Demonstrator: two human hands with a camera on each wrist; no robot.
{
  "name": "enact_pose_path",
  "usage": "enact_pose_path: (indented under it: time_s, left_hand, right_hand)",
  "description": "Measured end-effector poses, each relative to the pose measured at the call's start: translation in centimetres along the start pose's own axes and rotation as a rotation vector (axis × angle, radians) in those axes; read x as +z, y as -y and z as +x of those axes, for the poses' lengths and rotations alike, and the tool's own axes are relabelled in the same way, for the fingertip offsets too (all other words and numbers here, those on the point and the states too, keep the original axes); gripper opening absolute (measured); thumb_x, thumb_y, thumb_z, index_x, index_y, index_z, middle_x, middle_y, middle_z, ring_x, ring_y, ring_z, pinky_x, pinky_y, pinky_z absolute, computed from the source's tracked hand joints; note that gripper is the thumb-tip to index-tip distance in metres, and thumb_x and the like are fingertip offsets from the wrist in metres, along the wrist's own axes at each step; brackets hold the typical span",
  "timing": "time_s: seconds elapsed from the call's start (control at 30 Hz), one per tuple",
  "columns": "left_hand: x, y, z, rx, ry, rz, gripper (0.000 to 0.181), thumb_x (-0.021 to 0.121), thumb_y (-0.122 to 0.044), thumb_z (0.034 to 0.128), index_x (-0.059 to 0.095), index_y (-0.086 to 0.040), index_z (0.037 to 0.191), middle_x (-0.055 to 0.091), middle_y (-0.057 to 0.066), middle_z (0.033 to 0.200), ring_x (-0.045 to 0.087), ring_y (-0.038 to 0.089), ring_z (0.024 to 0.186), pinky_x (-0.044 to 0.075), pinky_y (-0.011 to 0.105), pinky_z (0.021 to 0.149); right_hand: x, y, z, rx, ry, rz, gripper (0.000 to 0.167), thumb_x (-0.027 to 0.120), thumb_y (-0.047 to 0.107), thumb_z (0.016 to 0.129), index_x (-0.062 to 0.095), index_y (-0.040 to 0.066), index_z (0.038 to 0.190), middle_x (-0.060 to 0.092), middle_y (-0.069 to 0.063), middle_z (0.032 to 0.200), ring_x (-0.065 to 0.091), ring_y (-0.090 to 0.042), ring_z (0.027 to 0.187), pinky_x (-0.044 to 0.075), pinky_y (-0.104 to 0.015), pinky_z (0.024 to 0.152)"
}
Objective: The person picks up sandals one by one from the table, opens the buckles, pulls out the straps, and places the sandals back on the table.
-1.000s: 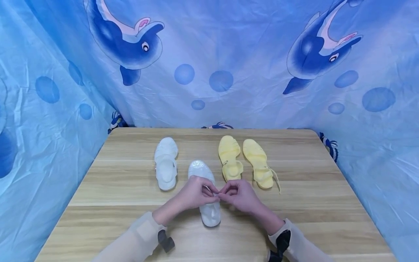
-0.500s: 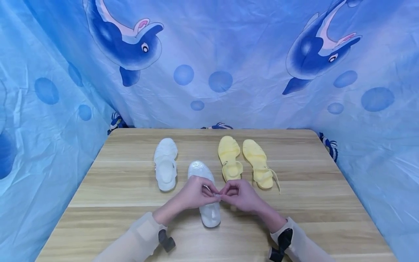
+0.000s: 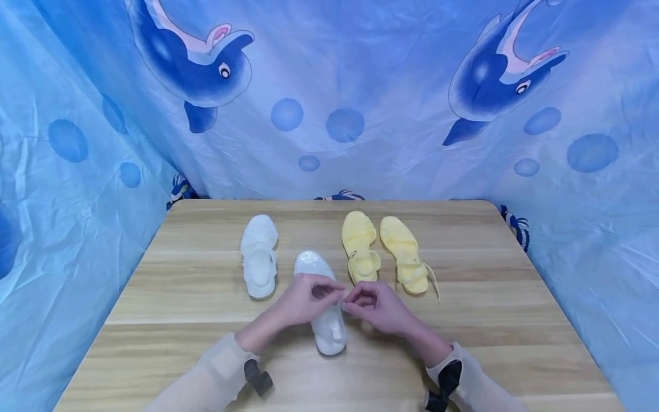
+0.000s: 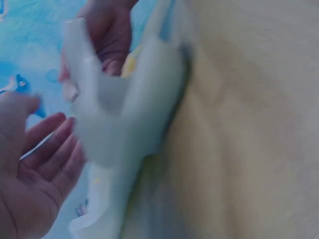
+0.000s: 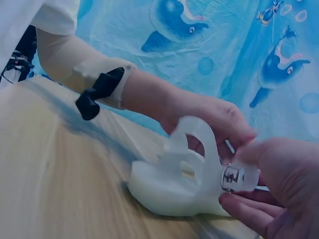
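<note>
A translucent white jelly sandal (image 3: 330, 335) lies sole down on the table between my hands, toe pointing away. My right hand (image 3: 380, 309) pinches the metal buckle end of its ankle strap at the right side; the buckle (image 5: 229, 178) shows clearly in the right wrist view. Over the sandal's middle is my left hand (image 3: 302, 300), thumb and fingers apart. In the left wrist view the left hand (image 4: 42, 169) has loosely extended fingers beside the sandal's heel (image 4: 117, 134), which is blurred. The strap's free end is hard to make out.
A second white sandal (image 3: 259, 257) stands to the left. Behind my right hand are two yellow sandals (image 3: 358, 234) (image 3: 404, 246), the right one with its strap sticking out. All rest on a wooden table (image 3: 180, 303) enclosed by a blue dolphin-print curtain (image 3: 401, 126).
My left thumb and fingers have parted and drawn slightly left from the strap they were pinching. My right hand stays nearly in place at the buckle. The head view has shifted slightly.
</note>
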State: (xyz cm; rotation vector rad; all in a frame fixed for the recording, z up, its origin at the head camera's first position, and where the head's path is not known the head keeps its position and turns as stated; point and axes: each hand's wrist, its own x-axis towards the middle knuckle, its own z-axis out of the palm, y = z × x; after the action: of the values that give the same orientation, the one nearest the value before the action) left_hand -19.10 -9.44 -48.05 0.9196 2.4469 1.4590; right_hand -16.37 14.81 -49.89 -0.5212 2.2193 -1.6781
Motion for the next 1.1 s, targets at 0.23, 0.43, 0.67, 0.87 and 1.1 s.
enact_pose_path:
  time_s: [0.23,0.43,0.67,0.87,1.1]
  left_hand:
    - [-2.1,-1.2,1.4,-0.001,-0.033,0.188,0.021,0.064,-0.013,0.1046,0.08,-0.002,0.114,0.081,0.01,0.103,0.077,0.02,0.09,0.064,0.025,0.079]
    - [-3.5,-1.3,3.1,-0.104,0.077,0.525,0.033,0.064,-0.023,0.1048,0.073,-0.003,0.129,0.072,0.02,0.135,0.064,0.04,0.132,0.052,0.053,0.114]
    - [-4.5,-0.5,4.4,-0.336,0.171,0.666,0.052,0.066,-0.031,0.1036,0.059,0.0,0.146,0.053,0.029,0.155,0.049,0.051,0.144,0.044,0.062,0.119]
    - [-5.0,-0.1,5.1,-0.355,0.15,0.622,0.053,0.072,-0.028,0.1007,0.061,0.0,0.144,0.059,0.03,0.146,0.056,0.051,0.136,0.048,0.059,0.116]
    - [-6.7,-0.2,6.4,-0.364,0.124,0.628,0.051,0.07,-0.029,0.1018,0.062,0.001,0.143,0.059,0.029,0.146,0.056,0.05,0.135,0.05,0.058,0.114]
  right_hand:
    - [0.7,1.2,-0.9,-0.027,0.017,-0.056,0.032,0.075,0.018,0.1,0.066,-0.001,0.124,0.073,-0.02,0.122,0.077,-0.03,0.108,0.065,-0.026,0.085]
    - [2.1,1.7,-2.2,-0.047,-0.02,-0.115,0.07,0.085,0.023,0.091,0.05,-0.001,0.147,0.064,-0.019,0.138,0.072,-0.032,0.115,0.064,-0.032,0.092]
    - [5.1,1.4,-3.4,-0.05,-0.045,-0.329,0.118,0.099,0.042,0.072,0.031,0.008,0.161,0.058,0.0,0.134,0.061,-0.012,0.11,0.058,-0.029,0.095]
    - [6.0,1.4,-2.5,-0.1,-0.112,-0.467,0.12,0.101,0.031,0.068,0.03,0.005,0.161,0.055,0.0,0.128,0.059,-0.009,0.105,0.057,-0.027,0.093]
    - [4.7,1.8,-0.2,-0.097,-0.118,-0.498,0.117,0.102,0.029,0.068,0.034,0.009,0.162,0.063,-0.003,0.129,0.065,-0.013,0.107,0.06,-0.031,0.094]
